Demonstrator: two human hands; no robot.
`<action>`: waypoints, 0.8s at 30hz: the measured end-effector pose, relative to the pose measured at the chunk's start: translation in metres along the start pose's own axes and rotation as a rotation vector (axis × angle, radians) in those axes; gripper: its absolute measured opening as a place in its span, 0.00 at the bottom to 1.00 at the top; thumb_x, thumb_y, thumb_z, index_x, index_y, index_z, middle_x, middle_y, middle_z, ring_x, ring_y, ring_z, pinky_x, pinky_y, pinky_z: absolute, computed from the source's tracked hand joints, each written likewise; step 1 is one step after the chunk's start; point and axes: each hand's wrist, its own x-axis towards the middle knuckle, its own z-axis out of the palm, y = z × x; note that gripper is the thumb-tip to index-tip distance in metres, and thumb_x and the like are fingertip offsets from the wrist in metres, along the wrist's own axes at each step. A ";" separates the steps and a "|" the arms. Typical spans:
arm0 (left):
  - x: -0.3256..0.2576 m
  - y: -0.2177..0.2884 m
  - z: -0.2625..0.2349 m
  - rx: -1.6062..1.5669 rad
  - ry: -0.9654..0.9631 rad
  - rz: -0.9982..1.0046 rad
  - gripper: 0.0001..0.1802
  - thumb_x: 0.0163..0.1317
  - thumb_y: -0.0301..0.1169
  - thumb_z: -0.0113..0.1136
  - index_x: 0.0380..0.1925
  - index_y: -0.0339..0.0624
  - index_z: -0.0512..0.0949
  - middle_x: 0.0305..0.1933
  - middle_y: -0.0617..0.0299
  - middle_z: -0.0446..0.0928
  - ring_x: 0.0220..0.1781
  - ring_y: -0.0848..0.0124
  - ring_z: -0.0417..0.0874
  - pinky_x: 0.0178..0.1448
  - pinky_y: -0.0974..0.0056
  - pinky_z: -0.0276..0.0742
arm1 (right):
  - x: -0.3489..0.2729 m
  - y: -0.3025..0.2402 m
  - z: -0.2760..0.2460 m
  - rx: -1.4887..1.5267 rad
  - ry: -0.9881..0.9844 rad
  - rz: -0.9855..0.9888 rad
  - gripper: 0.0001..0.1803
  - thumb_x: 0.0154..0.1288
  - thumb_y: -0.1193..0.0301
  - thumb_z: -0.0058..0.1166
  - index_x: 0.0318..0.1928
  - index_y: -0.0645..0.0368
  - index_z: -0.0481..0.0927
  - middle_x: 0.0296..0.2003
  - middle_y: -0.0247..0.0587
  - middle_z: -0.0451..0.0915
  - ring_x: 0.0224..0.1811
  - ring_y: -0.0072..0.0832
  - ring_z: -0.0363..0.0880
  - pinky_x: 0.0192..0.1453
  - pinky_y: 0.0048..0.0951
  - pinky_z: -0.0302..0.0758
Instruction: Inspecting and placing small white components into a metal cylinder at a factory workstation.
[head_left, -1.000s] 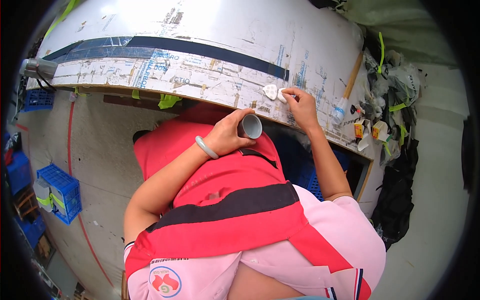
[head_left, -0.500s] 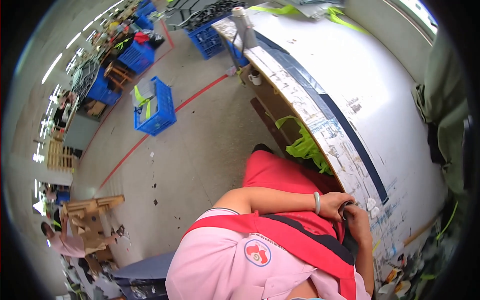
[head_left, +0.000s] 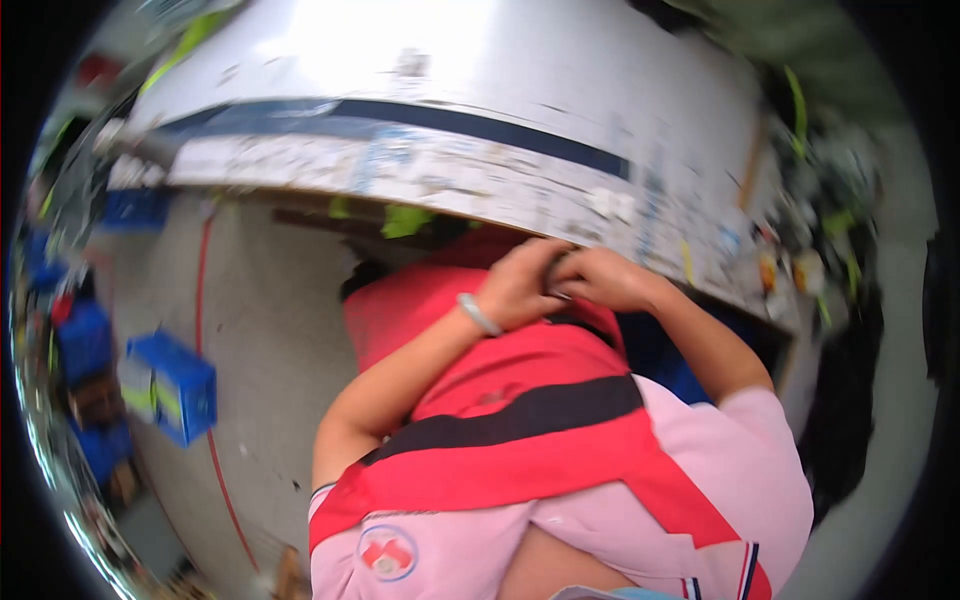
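Cup (head_left: 551,275), only a dark sliver showing, sits at two o'clock of centre; left hand (head_left: 518,284) curls round it; right hand (head_left: 606,279) bends over it, grip unclear; a second ago that hand touched white pieces (head_left: 612,204) on the surface (head_left: 480,185).

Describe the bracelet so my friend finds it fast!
Start at the big red apron. Near its top in the picture is the left hand. The bracelet is the pale ring around that wrist; the right hand has none.
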 end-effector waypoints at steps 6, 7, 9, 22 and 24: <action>0.007 0.003 0.006 -0.113 -0.102 -0.195 0.39 0.49 0.31 0.79 0.62 0.38 0.72 0.56 0.49 0.79 0.56 0.59 0.83 0.59 0.59 0.81 | -0.024 0.007 -0.002 0.716 0.237 0.184 0.12 0.73 0.67 0.58 0.49 0.59 0.88 0.35 0.30 0.86 0.24 0.13 0.74 0.29 0.18 0.71; 0.009 0.002 0.007 -0.072 -0.104 -0.172 0.40 0.49 0.30 0.79 0.63 0.37 0.72 0.55 0.50 0.80 0.56 0.63 0.84 0.59 0.61 0.81 | -0.029 0.011 -0.006 0.768 0.250 0.172 0.13 0.73 0.66 0.59 0.49 0.60 0.88 0.35 0.30 0.86 0.23 0.12 0.73 0.28 0.17 0.71; 0.014 0.000 0.011 -0.075 -0.107 -0.188 0.42 0.48 0.31 0.80 0.64 0.38 0.71 0.56 0.50 0.80 0.58 0.63 0.83 0.62 0.61 0.79 | -0.040 0.026 -0.015 0.800 0.317 0.210 0.13 0.73 0.67 0.58 0.51 0.60 0.87 0.36 0.30 0.86 0.21 0.11 0.72 0.27 0.15 0.69; 0.017 -0.006 0.014 -0.060 -0.109 -0.283 0.43 0.48 0.34 0.80 0.65 0.39 0.71 0.56 0.49 0.80 0.58 0.57 0.82 0.61 0.60 0.78 | -0.035 0.102 -0.045 0.630 0.799 0.379 0.14 0.73 0.69 0.57 0.52 0.64 0.87 0.42 0.34 0.88 0.24 0.12 0.71 0.32 0.17 0.72; 0.017 -0.008 0.015 -0.063 -0.118 -0.303 0.43 0.48 0.34 0.80 0.65 0.39 0.71 0.56 0.49 0.80 0.58 0.58 0.82 0.61 0.60 0.78 | -0.030 0.105 -0.044 0.612 0.819 0.372 0.14 0.72 0.69 0.57 0.50 0.63 0.87 0.40 0.35 0.88 0.23 0.13 0.72 0.32 0.18 0.73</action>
